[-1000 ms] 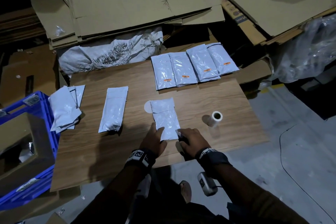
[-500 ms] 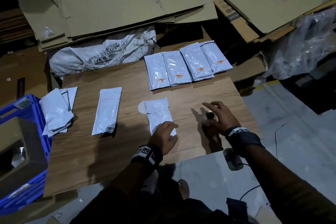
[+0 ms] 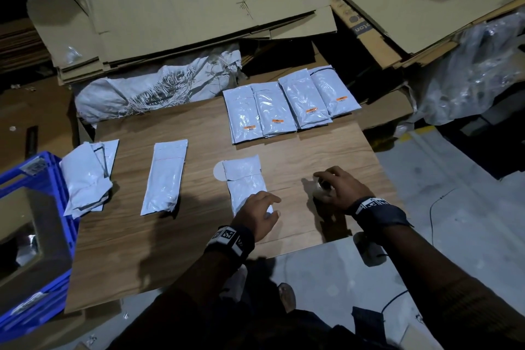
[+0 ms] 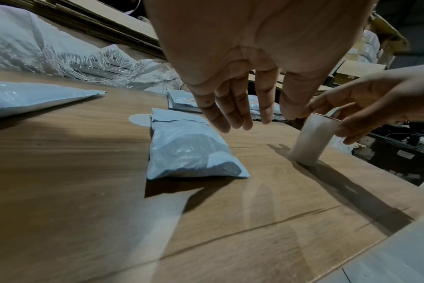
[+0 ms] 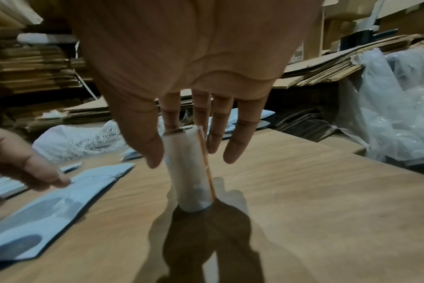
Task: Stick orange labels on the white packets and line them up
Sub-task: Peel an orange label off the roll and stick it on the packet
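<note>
A white packet (image 3: pixel 244 182) (image 4: pixel 189 151) lies flat at the middle of the wooden board (image 3: pixel 199 236), its flap end away from me. My left hand (image 3: pixel 265 207) (image 4: pixel 242 120) hovers over its near end, fingers straight and holding nothing. To the right, a white label roll (image 3: pixel 319 187) (image 4: pixel 312 139) (image 5: pixel 189 181) with an orange strip stands upright. My right hand (image 3: pixel 326 182) (image 5: pixel 189 153) grips it from above, thumb on one side and fingers on the other. Several packets with orange labels (image 3: pixel 284 111) lie in a row at the far edge.
Another plain packet (image 3: pixel 164 179) lies left of centre, and a loose pile of white packets (image 3: pixel 85 176) sits at the board's left edge beside a blue crate (image 3: pixel 42 179). Flattened cardboard (image 3: pixel 199 8) and a white sack (image 3: pixel 153 94) lie behind the board.
My right hand left the packet's near end and moved right onto the label roll. My left hand stayed at the packet's near end.
</note>
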Motion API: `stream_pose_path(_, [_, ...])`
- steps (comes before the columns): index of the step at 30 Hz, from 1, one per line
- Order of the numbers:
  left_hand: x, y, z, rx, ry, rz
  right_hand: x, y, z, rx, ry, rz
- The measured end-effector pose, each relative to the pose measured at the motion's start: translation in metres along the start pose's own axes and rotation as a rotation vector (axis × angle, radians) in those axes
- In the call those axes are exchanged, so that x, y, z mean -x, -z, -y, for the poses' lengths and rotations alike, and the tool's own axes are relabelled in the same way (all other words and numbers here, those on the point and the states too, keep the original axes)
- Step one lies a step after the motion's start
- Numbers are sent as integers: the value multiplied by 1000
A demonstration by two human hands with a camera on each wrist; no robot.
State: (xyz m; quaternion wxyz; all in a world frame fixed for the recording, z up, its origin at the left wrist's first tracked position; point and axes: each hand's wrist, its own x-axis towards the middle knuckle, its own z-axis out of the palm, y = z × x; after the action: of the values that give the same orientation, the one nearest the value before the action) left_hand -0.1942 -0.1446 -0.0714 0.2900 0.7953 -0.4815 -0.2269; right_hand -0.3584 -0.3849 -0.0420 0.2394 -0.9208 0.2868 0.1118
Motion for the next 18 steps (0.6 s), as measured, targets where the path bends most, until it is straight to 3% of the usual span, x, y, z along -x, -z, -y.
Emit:
stream_pose_path(7, [-5,4,-7,4,29,75,-5,4,3,-102,-57,-69])
stream_pose_path(11, [-14,16,-23,35,1,55,1,11,13,-388,-142,-229])
stream_pose_path(14, [-26,30,-42,57,-49,65,6,19,32,-690,-142,-171])
stream_pose_path(18, [-39,40,-59,273,34,111,6,29,52,-930,-47,-54])
